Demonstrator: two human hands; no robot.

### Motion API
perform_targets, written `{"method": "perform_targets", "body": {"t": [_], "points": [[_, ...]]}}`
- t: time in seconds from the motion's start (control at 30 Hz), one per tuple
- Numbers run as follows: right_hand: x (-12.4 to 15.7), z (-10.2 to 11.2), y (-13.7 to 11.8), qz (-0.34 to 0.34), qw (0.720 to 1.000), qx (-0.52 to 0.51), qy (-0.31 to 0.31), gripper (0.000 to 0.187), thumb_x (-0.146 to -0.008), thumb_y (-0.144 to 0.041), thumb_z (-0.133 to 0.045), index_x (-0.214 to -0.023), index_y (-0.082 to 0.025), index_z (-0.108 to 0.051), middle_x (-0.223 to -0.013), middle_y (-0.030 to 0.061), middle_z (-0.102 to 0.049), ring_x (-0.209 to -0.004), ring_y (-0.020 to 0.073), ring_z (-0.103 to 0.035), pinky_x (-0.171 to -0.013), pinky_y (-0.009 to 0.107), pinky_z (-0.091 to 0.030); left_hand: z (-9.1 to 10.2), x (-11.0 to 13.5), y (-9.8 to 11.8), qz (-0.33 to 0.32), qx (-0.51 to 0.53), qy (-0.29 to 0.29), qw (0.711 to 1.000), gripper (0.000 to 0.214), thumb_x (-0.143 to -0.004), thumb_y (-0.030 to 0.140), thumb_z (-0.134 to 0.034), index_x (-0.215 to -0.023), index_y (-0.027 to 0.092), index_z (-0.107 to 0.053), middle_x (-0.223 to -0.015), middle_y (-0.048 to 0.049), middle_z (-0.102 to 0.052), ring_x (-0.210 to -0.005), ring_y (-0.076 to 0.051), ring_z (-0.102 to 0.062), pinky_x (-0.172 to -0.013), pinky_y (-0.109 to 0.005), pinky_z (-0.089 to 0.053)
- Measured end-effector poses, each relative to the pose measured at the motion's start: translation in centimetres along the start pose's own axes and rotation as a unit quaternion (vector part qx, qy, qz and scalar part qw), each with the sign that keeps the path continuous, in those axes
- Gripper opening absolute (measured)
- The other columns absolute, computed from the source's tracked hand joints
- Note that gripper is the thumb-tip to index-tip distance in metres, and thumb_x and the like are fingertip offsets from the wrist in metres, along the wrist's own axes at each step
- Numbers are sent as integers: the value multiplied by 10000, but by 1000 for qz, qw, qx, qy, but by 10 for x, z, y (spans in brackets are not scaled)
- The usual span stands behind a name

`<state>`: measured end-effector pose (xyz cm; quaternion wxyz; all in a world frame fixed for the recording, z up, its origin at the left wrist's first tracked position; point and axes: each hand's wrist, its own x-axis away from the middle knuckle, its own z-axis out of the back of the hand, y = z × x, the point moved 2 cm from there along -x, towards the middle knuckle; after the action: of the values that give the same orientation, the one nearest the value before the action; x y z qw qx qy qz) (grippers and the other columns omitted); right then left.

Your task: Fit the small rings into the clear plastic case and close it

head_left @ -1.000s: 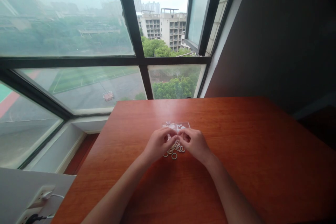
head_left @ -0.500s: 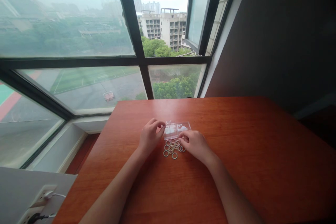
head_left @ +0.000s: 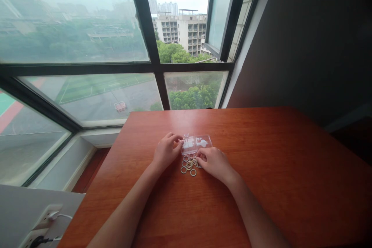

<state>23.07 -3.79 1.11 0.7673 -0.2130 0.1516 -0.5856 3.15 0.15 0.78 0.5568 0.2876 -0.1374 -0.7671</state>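
A clear flat plastic box [head_left: 191,148] with white printing lies on the table. Thumb and fingers of my left hand [head_left: 168,148] pinch its left edge. Just in front of the box is a loose pile of small pale rings [head_left: 189,165], some overlapping. My right hand [head_left: 214,162] is curled over the right side of this pile, thumb and forefinger close together among the rings. Its fingertips touch the pile, but whether a ring is between them is hidden.
The reddish-brown wooden table [head_left: 279,170] runs up to a dark-framed window [head_left: 158,66]. A dark wall [head_left: 302,42] stands on the right. At the lower left, plugs sit in wall sockets [head_left: 48,217].
My right hand has moved down from the box's front edge to the rings, uncovering more of the box. My left hand stays at the box's left edge.
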Motion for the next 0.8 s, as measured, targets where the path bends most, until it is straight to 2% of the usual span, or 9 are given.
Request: {"method": "perform_targets", "body": {"t": [0.37, 0.6, 0.8], "points": [[0, -3, -3, -28, 999, 15, -30, 141, -836, -324, -565, -839, -254, -688, -792, -3, -714, -714, 149, -616, -580, 232, -292, -1, -1, -1, -4, 16, -15, 1000, 146, -868, 285, -547, -874, 205, -670, -845, -8, -587, -633, -109, -527, -628, -235, -411], [-1, -5, -5, -26, 999, 23, -21, 131, -824, -280, -565, -808, -239, -688, -777, 2, -713, -688, 145, -610, -578, 235, -293, 0, 0, 1, -8, 8, -12, 1000, 142, -873, 283, -546, -896, 203, -662, -861, -10, -583, -626, -106, -519, -623, -236, -411], [-1, -3, -5, -22, 1000, -3, -14, 137, -830, -317, -585, -839, -249, -704, -763, 2, -711, -681, 139, -611, -581, 229, -308, 1, 0, 3, -20, 1, -2, 1000, 156, -884, 290, -534, -906, 203, -661, -876, -20, -592, -638, -113, -528, -611, -234, -412]]}}
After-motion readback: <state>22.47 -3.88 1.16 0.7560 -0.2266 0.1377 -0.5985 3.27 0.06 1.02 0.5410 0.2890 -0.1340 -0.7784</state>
